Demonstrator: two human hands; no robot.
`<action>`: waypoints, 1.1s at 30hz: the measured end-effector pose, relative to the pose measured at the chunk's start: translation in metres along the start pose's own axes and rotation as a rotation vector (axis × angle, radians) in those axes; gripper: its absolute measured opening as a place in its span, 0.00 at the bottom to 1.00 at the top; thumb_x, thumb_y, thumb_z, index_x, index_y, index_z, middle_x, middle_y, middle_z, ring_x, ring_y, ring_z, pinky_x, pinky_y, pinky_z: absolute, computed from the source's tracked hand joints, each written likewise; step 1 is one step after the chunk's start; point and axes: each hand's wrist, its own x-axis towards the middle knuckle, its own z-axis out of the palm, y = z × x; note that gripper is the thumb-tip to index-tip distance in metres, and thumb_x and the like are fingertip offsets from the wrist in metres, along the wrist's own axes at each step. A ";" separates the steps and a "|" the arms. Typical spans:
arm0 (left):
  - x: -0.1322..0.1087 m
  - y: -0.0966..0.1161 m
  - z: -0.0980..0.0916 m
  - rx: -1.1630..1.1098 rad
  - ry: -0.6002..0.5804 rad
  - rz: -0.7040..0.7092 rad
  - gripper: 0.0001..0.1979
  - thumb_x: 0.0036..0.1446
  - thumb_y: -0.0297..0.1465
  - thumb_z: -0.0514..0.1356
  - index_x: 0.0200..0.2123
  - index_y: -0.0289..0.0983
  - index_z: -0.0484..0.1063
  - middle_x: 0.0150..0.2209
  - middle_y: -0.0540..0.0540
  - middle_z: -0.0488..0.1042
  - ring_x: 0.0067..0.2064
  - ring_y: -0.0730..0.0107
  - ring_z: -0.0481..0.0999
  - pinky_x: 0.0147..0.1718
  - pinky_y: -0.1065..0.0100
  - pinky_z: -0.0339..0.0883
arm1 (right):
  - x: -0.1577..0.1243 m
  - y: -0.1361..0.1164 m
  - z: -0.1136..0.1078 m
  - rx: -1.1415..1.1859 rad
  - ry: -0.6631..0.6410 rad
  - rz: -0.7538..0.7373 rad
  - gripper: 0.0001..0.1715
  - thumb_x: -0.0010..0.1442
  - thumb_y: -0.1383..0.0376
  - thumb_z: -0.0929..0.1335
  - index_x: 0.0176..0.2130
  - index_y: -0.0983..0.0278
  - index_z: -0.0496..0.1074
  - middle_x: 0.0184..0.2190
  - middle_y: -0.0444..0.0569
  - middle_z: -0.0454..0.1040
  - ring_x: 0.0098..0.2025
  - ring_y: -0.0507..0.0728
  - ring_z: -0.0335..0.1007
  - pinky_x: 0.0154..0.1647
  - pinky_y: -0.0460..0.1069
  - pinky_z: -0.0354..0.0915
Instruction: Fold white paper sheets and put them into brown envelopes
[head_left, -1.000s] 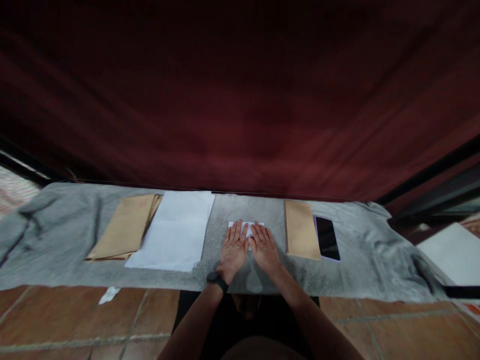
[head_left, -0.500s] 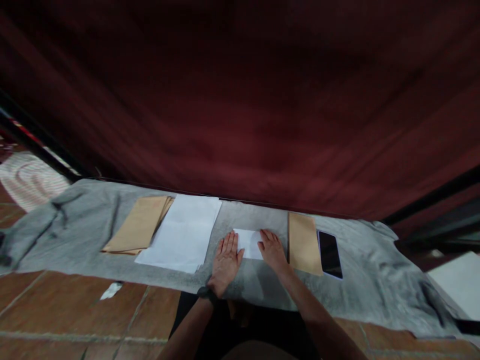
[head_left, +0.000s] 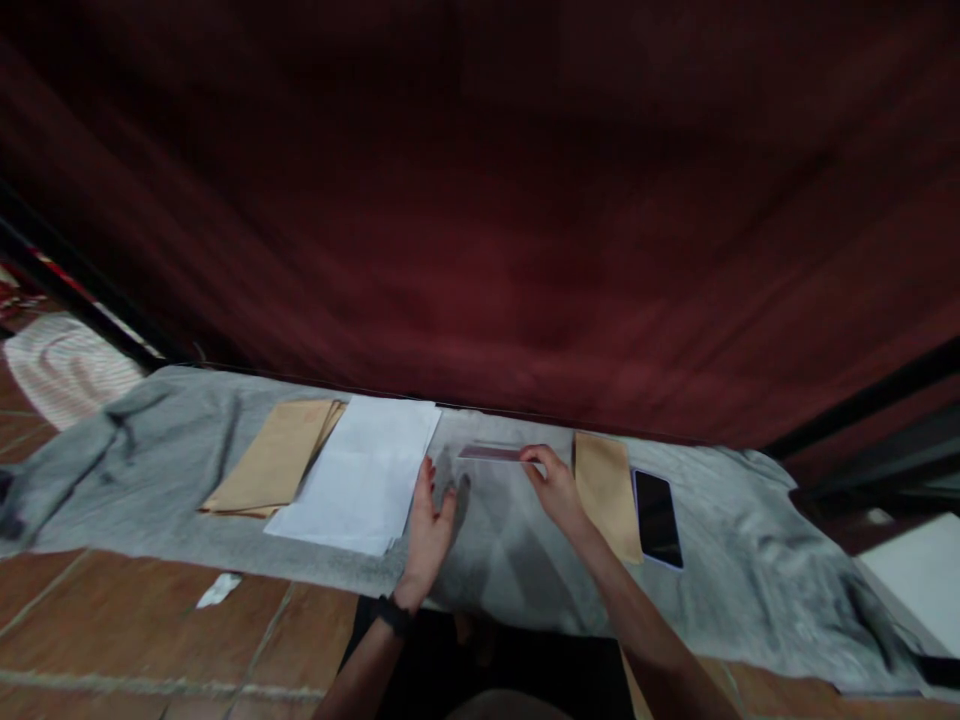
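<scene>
My right hand (head_left: 555, 490) pinches the right end of a folded white paper (head_left: 489, 453) and holds it lifted, nearly edge-on, above the grey cloth (head_left: 510, 540). My left hand (head_left: 427, 525), with a black watch on the wrist, hovers open with its fingers up, just left of the paper and beside the stack of white sheets (head_left: 364, 472). A brown envelope (head_left: 609, 490) lies right of my right hand.
A pile of brown envelopes (head_left: 276, 465) lies left of the white sheets. A black phone (head_left: 656, 505) lies right of the single envelope. A dark red curtain (head_left: 480, 220) hangs behind the cloth. Terracotta floor tiles (head_left: 150, 630) lie in front, with a white scrap (head_left: 219, 590).
Both hands were pressing the folded paper flat on the cloth. My right hand has since lifted the paper off the cloth, and my left hand has come off it and risen.
</scene>
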 end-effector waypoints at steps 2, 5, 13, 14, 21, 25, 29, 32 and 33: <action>-0.001 0.001 -0.005 -0.049 0.012 0.035 0.32 0.67 0.26 0.48 0.72 0.42 0.48 0.70 0.42 0.60 0.69 0.61 0.63 0.65 0.54 0.64 | -0.025 -0.002 0.004 0.047 0.006 -0.014 0.17 0.64 0.70 0.60 0.44 0.58 0.75 0.47 0.48 0.79 0.52 0.58 0.75 0.55 0.53 0.69; -0.008 0.007 -0.005 -0.061 -0.062 0.139 0.27 0.66 0.25 0.46 0.66 0.43 0.64 0.67 0.45 0.66 0.68 0.64 0.65 0.67 0.54 0.62 | -0.070 0.001 0.019 -0.028 -0.079 -0.045 0.19 0.61 0.76 0.60 0.42 0.58 0.74 0.53 0.48 0.77 0.59 0.57 0.70 0.62 0.53 0.65; -0.032 0.025 0.033 0.416 -0.300 0.497 0.26 0.70 0.35 0.49 0.69 0.40 0.59 0.71 0.41 0.59 0.72 0.55 0.56 0.68 0.48 0.56 | -0.094 0.010 0.025 -0.125 -0.184 -0.076 0.24 0.59 0.76 0.61 0.46 0.56 0.77 0.58 0.46 0.75 0.62 0.56 0.69 0.67 0.58 0.62; -0.033 0.025 0.037 0.451 -0.296 0.500 0.26 0.70 0.34 0.49 0.70 0.40 0.58 0.71 0.41 0.59 0.72 0.55 0.55 0.68 0.47 0.55 | -0.088 0.009 0.026 -0.133 -0.163 -0.052 0.25 0.61 0.75 0.60 0.49 0.57 0.77 0.58 0.47 0.76 0.61 0.56 0.69 0.66 0.58 0.63; -0.037 0.023 0.038 0.508 -0.309 0.478 0.28 0.69 0.31 0.48 0.71 0.36 0.55 0.72 0.40 0.56 0.73 0.58 0.53 0.70 0.51 0.50 | -0.078 -0.001 0.058 -0.419 -0.112 -0.057 0.28 0.72 0.65 0.59 0.69 0.66 0.61 0.70 0.57 0.60 0.72 0.63 0.53 0.70 0.65 0.53; -0.035 0.024 0.028 0.515 -0.328 0.444 0.28 0.70 0.37 0.49 0.70 0.36 0.56 0.72 0.39 0.56 0.73 0.58 0.52 0.71 0.51 0.47 | -0.088 0.004 0.059 -0.513 -0.109 -0.032 0.30 0.72 0.64 0.60 0.69 0.70 0.59 0.71 0.63 0.56 0.72 0.66 0.51 0.69 0.66 0.51; -0.034 0.024 0.021 0.523 -0.350 0.431 0.30 0.70 0.41 0.50 0.70 0.35 0.55 0.72 0.37 0.54 0.74 0.56 0.51 0.71 0.49 0.44 | -0.093 0.014 0.053 -0.546 -0.110 -0.009 0.32 0.73 0.60 0.59 0.70 0.73 0.58 0.71 0.65 0.55 0.72 0.67 0.52 0.70 0.64 0.49; -0.034 0.023 0.021 0.523 -0.361 0.430 0.31 0.70 0.41 0.50 0.71 0.35 0.54 0.73 0.37 0.53 0.74 0.56 0.50 0.71 0.49 0.43 | -0.097 0.019 0.050 -0.552 -0.088 -0.015 0.34 0.74 0.59 0.56 0.70 0.75 0.56 0.70 0.66 0.56 0.71 0.68 0.52 0.70 0.64 0.50; -0.035 0.022 0.022 0.521 -0.363 0.430 0.31 0.70 0.42 0.49 0.71 0.35 0.53 0.73 0.37 0.52 0.74 0.56 0.50 0.71 0.48 0.43 | -0.099 0.020 0.050 -0.554 -0.081 -0.013 0.34 0.74 0.58 0.55 0.70 0.75 0.56 0.70 0.66 0.56 0.71 0.67 0.53 0.70 0.64 0.50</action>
